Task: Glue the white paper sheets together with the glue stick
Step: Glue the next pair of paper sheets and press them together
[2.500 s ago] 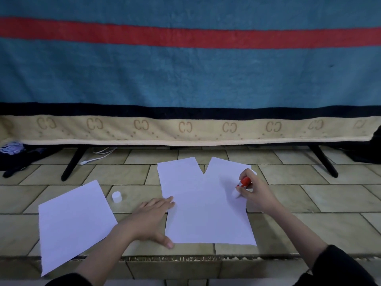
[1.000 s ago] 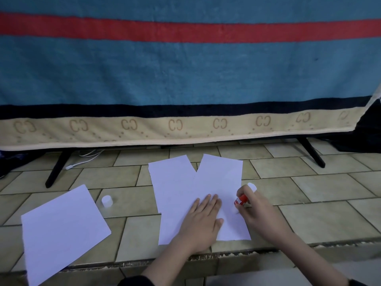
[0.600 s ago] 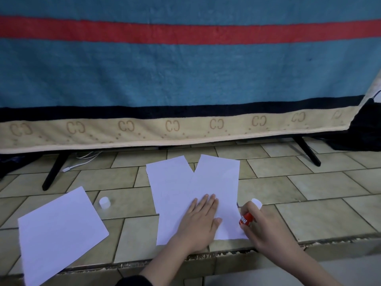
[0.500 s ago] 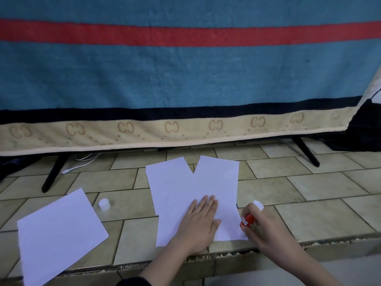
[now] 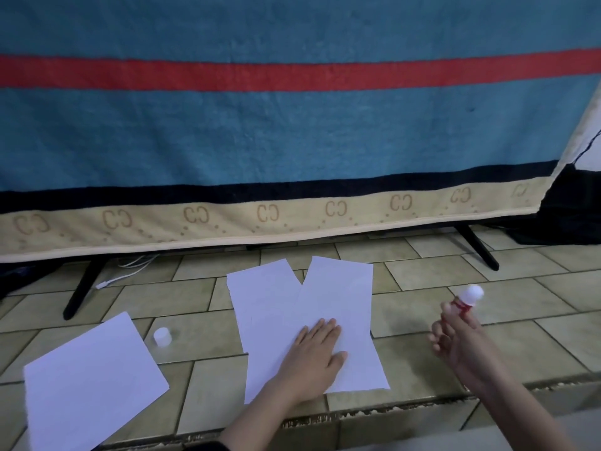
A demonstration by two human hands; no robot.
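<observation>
Two white paper sheets overlap on the tiled floor: the left sheet (image 5: 260,297) and the right sheet (image 5: 341,294) lying partly over it. My left hand (image 5: 317,353) lies flat on the overlap, fingers straight, pressing down. My right hand (image 5: 455,333) is off to the right of the sheets, raised above the floor, and grips the red glue stick (image 5: 468,299), whose white end points up and away. A third white sheet (image 5: 87,385) lies apart at the lower left. The glue stick's white cap (image 5: 162,336) stands on the floor between that sheet and the pair.
A blue blanket (image 5: 292,131) with a red stripe and beige border hangs over a frame with black legs (image 5: 81,288) (image 5: 478,247) behind the sheets. A white cable (image 5: 130,271) lies under it. The tiled step's edge (image 5: 357,415) runs just below the papers.
My right hand has lifted the glue stick off the right sheet's edge and swung it out to the right. My left hand stays pressed on the overlapped sheets.
</observation>
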